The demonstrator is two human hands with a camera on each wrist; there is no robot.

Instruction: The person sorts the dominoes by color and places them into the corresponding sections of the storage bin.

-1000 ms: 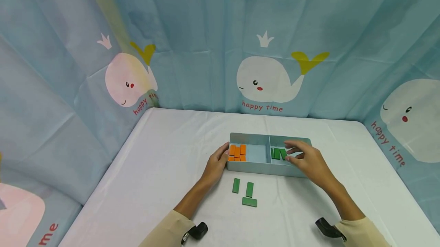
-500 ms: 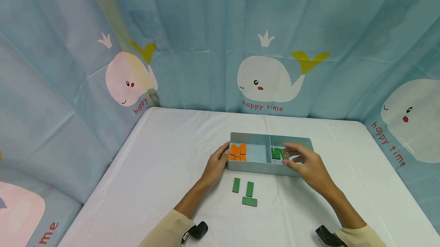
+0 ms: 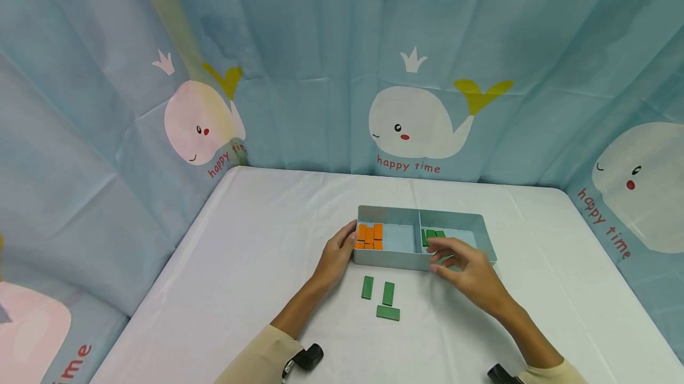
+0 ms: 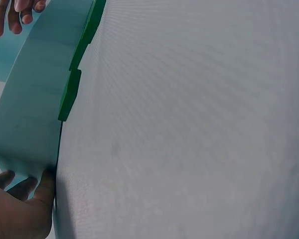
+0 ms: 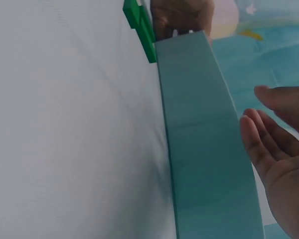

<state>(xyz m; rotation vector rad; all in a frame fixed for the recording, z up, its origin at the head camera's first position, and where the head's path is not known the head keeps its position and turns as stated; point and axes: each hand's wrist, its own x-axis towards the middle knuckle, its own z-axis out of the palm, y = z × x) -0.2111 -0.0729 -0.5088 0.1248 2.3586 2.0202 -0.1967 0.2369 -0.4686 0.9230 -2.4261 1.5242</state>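
Note:
A blue-grey two-compartment box (image 3: 392,260) stands on the white table. Against its left end rests my left hand (image 3: 332,260), fingers along the end wall; in the left wrist view the fingertips touch the box. Over the front wall, at the right compartment, hovers my right hand (image 3: 466,274), its fingers loosely bent and nothing between them. Several orange blocks (image 3: 369,237) lie in the left compartment. Several green blocks (image 3: 431,235) sit in the right one, partly hidden by the right hand. In front of the box lie three green blocks (image 3: 388,313).
White cloth covers the table (image 3: 256,241). Behind and at both sides hangs a blue curtain (image 3: 320,123) with printed whales. Each wrist carries a black camera (image 3: 308,358).
My right hand has drawn back from inside the right compartment, toward the front wall and slightly left. The left hand, the box and the three green blocks on the table stay put.

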